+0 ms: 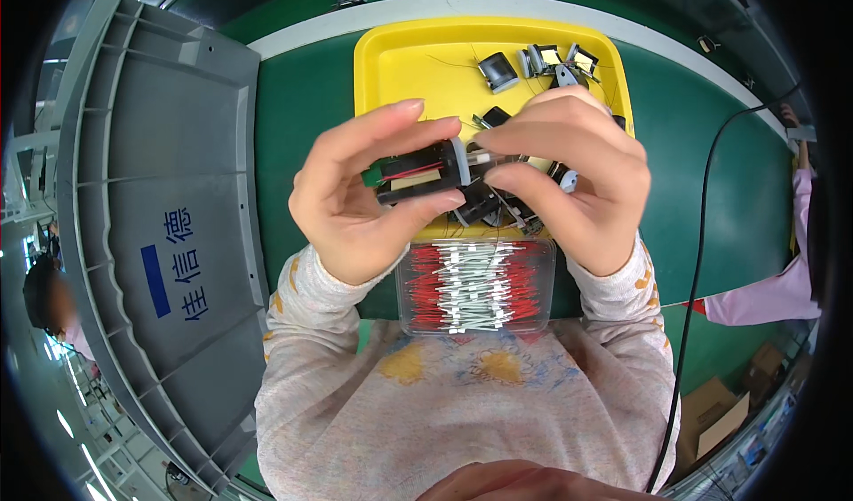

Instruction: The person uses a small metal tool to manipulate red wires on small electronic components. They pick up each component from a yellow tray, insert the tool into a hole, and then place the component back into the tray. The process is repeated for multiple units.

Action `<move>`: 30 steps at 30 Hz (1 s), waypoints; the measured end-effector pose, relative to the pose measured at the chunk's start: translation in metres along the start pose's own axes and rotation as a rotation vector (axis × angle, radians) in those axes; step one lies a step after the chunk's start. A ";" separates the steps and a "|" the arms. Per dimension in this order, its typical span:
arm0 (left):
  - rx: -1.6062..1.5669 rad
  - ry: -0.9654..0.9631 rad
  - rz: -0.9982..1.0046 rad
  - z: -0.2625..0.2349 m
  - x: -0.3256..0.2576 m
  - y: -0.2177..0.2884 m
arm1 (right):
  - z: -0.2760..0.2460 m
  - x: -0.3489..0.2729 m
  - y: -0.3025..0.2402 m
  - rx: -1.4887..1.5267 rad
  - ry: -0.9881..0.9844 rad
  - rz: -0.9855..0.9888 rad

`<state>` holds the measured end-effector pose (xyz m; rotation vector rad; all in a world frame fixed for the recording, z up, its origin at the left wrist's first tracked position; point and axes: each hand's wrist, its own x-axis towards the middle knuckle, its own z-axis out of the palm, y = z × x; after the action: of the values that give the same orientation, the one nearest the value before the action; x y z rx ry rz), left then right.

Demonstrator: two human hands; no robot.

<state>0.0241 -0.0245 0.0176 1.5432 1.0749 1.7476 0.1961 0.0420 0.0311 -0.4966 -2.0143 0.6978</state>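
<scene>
My left hand (342, 203) is closed around a black component (410, 179) with a grey ring, red wires inside and a green tip. From the right, my right hand (591, 168) pinches a small pale, metallic-looking piece (481, 157) at the ringed end; its far part is hidden by the fingers. Both hands are held above a yellow tray (391, 37), in which several similar black components (498, 72) lie loose with thin wires. Below the hands, a clear plastic box (405, 316) holds many thin red-and-white wire pieces (475, 283).
A big grey plastic crate (191, 146) with blue marking stands on its side at the left. A black cable (702, 226) runs down the right side of the green table (662, 208). Farther right are a co-worker's pink sleeve (764, 301) and a cardboard box (715, 421).
</scene>
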 end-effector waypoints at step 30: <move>-0.497 0.016 -0.445 0.012 -0.006 -0.027 | 0.022 -0.007 0.017 0.313 0.067 0.349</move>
<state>0.0342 -0.0136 -0.0084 0.9071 0.8251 1.5580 0.1814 0.0446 0.0064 -0.6803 -1.7293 1.1709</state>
